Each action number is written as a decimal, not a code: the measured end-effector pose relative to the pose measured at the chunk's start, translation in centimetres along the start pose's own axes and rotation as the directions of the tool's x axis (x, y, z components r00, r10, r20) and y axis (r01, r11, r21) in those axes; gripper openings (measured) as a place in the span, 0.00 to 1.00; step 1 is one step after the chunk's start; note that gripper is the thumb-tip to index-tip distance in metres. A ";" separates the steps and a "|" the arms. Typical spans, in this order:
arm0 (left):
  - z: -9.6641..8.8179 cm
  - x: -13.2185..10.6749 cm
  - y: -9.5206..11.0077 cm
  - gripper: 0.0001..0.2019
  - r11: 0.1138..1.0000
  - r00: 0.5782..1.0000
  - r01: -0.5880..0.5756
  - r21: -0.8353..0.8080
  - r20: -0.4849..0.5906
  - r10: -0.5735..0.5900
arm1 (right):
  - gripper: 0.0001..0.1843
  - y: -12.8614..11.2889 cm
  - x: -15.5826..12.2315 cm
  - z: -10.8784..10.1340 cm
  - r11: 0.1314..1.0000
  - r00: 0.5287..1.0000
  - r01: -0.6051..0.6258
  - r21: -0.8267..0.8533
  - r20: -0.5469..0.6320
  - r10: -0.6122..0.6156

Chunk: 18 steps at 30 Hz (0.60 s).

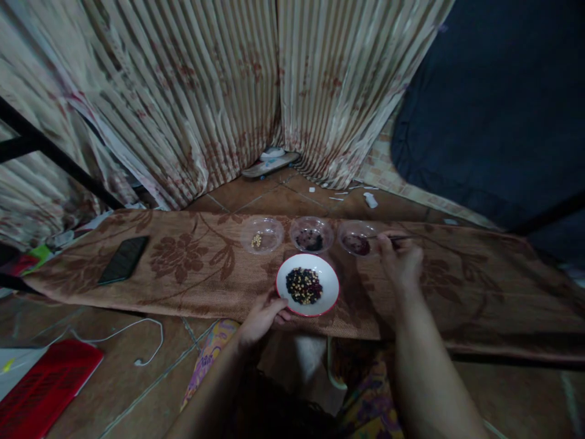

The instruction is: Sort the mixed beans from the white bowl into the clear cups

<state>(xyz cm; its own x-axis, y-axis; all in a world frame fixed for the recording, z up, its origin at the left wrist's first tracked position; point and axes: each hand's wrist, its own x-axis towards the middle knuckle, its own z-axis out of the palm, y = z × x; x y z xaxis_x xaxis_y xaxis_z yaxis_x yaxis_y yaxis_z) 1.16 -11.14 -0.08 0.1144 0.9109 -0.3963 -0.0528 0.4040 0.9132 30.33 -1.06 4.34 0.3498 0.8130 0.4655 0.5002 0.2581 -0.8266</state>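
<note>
Clear bowl (357, 239) beside the right hand (401, 259), which pinches a thin stick (387, 238), may tip if nudged; the left hand (262, 317) grips the white bowl (329, 275).

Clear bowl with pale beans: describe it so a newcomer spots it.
On the brown floral cloth, a row of clear bowls stands behind the white red-rimmed bowl. The clear bowl with pale beans is leftmost, toward the black phone; the middle bowl and right bowl hold dark contents.
</note>
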 end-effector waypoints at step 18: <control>-0.1 0.1 -0.3 0.14 0.999 0.999 -0.024 0.027 0.028 0.023 | 0.14 -2.9 -2.5 2.1 0.977 0.700 -0.131 0.170 0.713 -0.031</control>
<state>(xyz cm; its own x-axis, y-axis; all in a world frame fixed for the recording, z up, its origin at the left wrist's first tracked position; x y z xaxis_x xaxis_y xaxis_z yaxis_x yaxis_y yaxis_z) 1.08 -11.16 -0.36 0.1411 0.9173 -0.3723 -0.0290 0.3798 0.9246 26.37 -2.79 4.89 -0.3352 0.9337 0.1257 0.3077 0.2346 -0.9221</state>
